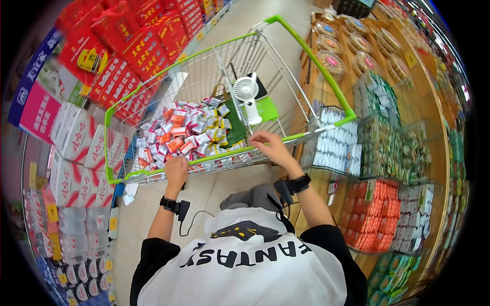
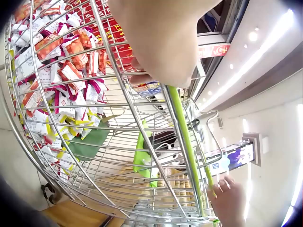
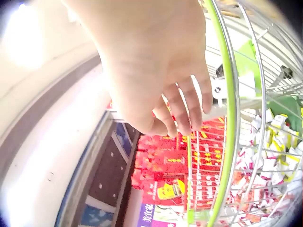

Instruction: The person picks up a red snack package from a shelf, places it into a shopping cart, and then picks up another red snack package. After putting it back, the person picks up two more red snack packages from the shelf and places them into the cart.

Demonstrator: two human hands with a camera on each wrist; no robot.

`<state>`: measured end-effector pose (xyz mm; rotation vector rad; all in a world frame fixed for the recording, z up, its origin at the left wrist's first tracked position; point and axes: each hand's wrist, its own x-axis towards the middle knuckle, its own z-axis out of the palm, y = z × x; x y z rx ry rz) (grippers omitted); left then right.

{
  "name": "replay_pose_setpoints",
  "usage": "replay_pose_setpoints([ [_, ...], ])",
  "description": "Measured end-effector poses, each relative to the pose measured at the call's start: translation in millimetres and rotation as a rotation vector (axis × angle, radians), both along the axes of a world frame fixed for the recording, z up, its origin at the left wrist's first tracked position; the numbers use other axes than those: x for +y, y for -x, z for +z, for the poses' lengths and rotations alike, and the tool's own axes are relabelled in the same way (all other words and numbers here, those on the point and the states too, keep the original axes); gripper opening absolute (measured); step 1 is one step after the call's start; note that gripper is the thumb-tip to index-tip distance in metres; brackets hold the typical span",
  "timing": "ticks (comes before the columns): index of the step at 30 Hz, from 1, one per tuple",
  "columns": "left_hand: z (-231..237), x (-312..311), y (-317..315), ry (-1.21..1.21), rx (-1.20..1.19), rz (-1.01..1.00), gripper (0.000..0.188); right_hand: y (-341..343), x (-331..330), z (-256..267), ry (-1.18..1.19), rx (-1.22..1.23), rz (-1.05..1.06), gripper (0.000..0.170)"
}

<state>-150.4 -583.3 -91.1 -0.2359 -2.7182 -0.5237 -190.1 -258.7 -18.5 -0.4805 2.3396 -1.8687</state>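
A wire shopping cart with a green rail (image 1: 329, 76) stands in front of me. My left hand (image 1: 176, 172) grips its near rail; in the left wrist view the left hand (image 2: 161, 42) wraps over the green bar. Just above the same rail, farther right, my right hand (image 1: 271, 149) hovers with loosely bent fingers and nothing in them. The right wrist view shows this right hand (image 3: 147, 56) with its fingers spread slightly apart. Small wrapped packets (image 1: 178, 133), white, orange, pink and yellow, are heaped in the cart's left part. A white handheld fan (image 1: 247, 90) lies beside a dark green bag (image 1: 236, 122).
Stacked red boxes (image 1: 122, 66) and white cartons (image 1: 76, 132) line the left side. On the right, a wooden shelf holds round clear tubs (image 1: 331, 62), bins of white packets (image 1: 334, 140) and orange packets (image 1: 372, 209). Tiled floor (image 1: 138, 219) runs along the aisle.
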Motion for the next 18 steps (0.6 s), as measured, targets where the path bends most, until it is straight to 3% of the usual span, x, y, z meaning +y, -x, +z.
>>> replay_pose_setpoints([
  [3, -3.2, -3.4, 4.8, 0.004, -0.04, -0.029, 0.021, -32.5, 56.6, 19.6, -0.013, 0.032, -0.111, 0.01],
  [5, 9.5, 7.0, 6.7, -0.08, -0.086, -0.057, 0.02, -60.4, 92.3, 34.0, 0.154, -0.009, -0.26, 0.009],
  [7, 20.2, 21.5, 9.9, -0.057, -0.015, -0.024, 0.02, -89.8, 128.0, 44.6, 0.107, 0.055, -0.43, 0.008],
  [9, 29.6, 44.3, 13.7, -0.083, -0.04, -0.081, 0.02, -120.8, 155.1, 47.2, 0.205, 0.131, -0.619, 0.007],
  [11, 39.5, 79.4, 13.6, -0.221, 0.039, -0.276, 0.019, -153.0, 171.3, 55.3, 0.223, 0.134, -0.82, 0.006],
  [15, 50.3, 156.0, 6.7, -0.236, -0.034, -0.601, 0.014, -205.6, 202.0, 34.9, 0.348, 0.123, -1.08, 0.007],
  [18, 58.8, 214.8, -4.8, -0.313, -0.103, -0.844, 0.012, -233.4, 203.9, 46.4, 0.014, 0.207, -1.248, 0.007],
])
